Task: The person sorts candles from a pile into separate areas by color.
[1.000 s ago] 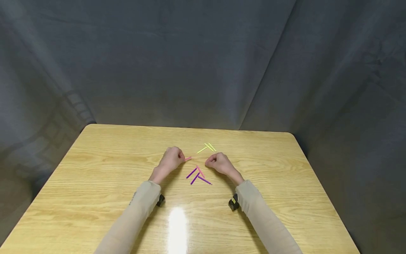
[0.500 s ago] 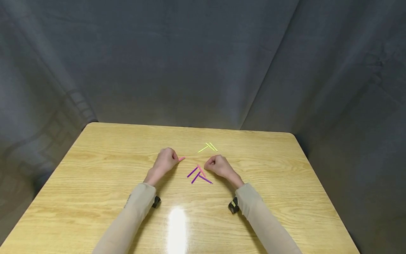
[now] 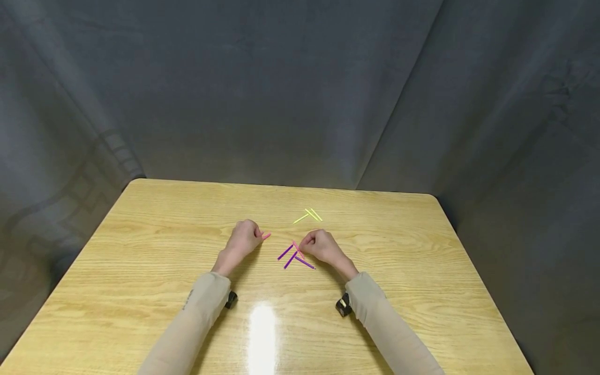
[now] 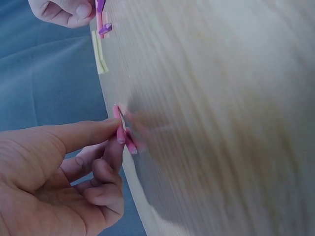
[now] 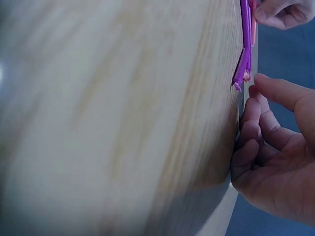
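In the head view my left hand [image 3: 245, 237] holds a thin pink candle [image 4: 119, 130], pinched between thumb and forefinger close over the table. A second pink candle [image 4: 131, 142] shows right beneath it, by the same fingertips. My right hand [image 3: 322, 246] is low over the table, thumb and forefinger slightly apart. Its fingertips overlap another pink candle [image 3: 295, 245], whose end shows just beside them in the right wrist view. Several purple candles [image 3: 290, 260] lie around that pink one, with narrow wick-like tips.
Several yellow candles [image 3: 301, 218] lie farther back on the wooden table [image 3: 398, 245]. A dark grey curtain [image 3: 262, 104] hangs behind the table's far edge. Small black cameras [image 3: 344, 304] are worn at both wrists. A bright light reflection shows on the near tabletop.
My left hand has moved left with its pink candle, away from the purple ones, then lowered slightly. My right hand has come nearer, down to the pink candle among the purple ones.
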Motion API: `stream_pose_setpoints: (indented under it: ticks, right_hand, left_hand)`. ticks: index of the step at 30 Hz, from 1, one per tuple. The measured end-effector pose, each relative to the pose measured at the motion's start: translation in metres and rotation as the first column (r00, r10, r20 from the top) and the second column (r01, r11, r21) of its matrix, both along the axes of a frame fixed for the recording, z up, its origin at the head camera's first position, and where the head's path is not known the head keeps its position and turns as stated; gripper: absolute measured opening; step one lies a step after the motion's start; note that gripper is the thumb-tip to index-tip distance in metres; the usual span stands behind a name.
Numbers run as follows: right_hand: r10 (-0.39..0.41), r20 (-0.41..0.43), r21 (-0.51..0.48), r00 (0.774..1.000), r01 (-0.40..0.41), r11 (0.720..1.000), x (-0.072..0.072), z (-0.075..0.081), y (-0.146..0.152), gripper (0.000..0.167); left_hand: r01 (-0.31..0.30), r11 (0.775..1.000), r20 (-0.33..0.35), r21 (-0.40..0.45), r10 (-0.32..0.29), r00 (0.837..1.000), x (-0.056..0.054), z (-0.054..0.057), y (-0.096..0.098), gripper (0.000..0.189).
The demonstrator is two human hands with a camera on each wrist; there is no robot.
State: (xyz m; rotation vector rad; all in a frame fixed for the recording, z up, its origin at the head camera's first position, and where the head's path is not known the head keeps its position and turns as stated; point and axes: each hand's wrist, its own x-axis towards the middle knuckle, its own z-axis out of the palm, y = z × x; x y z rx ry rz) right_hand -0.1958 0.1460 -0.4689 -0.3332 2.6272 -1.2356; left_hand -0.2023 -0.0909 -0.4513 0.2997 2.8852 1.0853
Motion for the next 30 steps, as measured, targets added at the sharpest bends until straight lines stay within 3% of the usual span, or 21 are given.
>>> stream_pose_setpoints:
  ticks: [9,16,19,23,30]
  right_hand:
    - [0.097,0.033,0.010,0.995,-0.098,0.995,-0.0004,0.0044,0.0004,0.013]
    - [0.135,0.033,0.012,0.990,-0.136,0.991,0.0000,0.0040,-0.0021,0.013]
    - [0.142,0.025,0.015,0.990,-0.142,0.990,0.0003,0.0033,-0.0016,0.011]
    - [0.132,-0.003,0.047,0.991,-0.132,0.990,0.0004,0.0035,0.0004,0.009]
    - [0.111,-0.124,0.134,0.986,-0.094,0.986,0.0016,0.0062,0.0025,0.009]
  left_hand:
    - [-0.006,1.000,0.023,-0.024,0.007,1.000,-0.0017,-0.0023,0.0018,0.041]
    - [-0.024,0.998,0.060,-0.066,0.028,0.998,-0.0003,-0.0027,-0.0031,0.019]
    - [-0.027,0.996,0.074,-0.086,0.033,0.997,0.0010,-0.0014,-0.0047,0.027]
    - [-0.028,0.994,0.062,-0.103,0.035,0.997,0.0013,-0.0003,-0.0039,0.034]
    - [-0.052,0.990,0.062,-0.132,0.060,0.996,0.0010,0.0007,0.0030,0.035]
